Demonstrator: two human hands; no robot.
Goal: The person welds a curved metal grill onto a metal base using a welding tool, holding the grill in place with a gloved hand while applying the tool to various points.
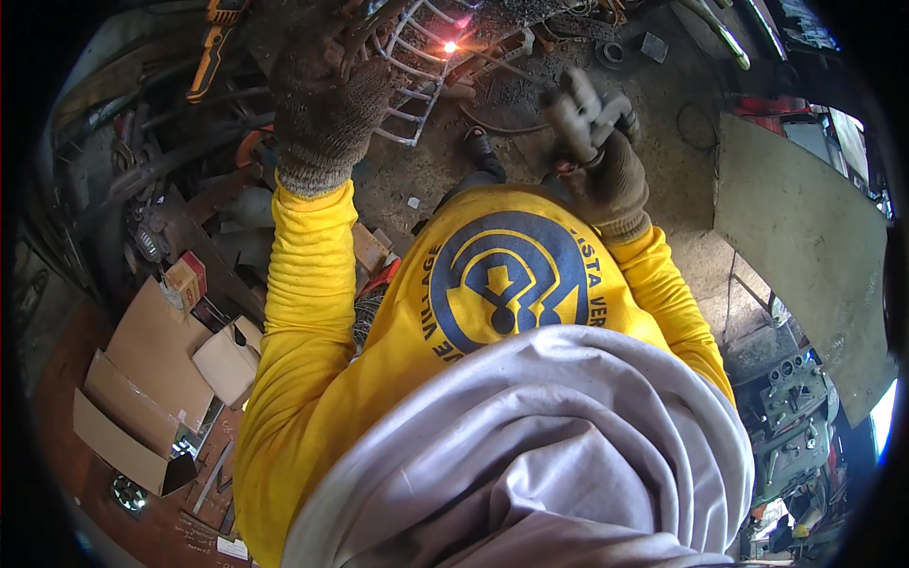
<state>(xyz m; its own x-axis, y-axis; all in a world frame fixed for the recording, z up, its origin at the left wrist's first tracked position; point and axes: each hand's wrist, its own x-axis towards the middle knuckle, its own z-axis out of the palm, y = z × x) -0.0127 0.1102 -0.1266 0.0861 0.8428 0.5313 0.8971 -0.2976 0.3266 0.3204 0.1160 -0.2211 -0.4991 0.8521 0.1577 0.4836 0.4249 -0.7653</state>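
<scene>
Frame: white metal rod frame (412, 71) on the floor (568, 114), top centre, a weld spot glowing on it.
Handling: likely stiff, heavy, hot near the glow; take cool outer bars.
Left hand (322, 95): gloved, fingers curled at the frame.
Right hand (606, 156): gloved fingers clamped on a grey tool (582, 114).

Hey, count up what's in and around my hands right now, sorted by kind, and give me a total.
Knit work gloves: 2, on the left hand and the right hand
Grey electrode holder gripped in the right hand: 1
White metal grille by the left hand: 1
Glowing weld spot: 1
Total: 5
</scene>
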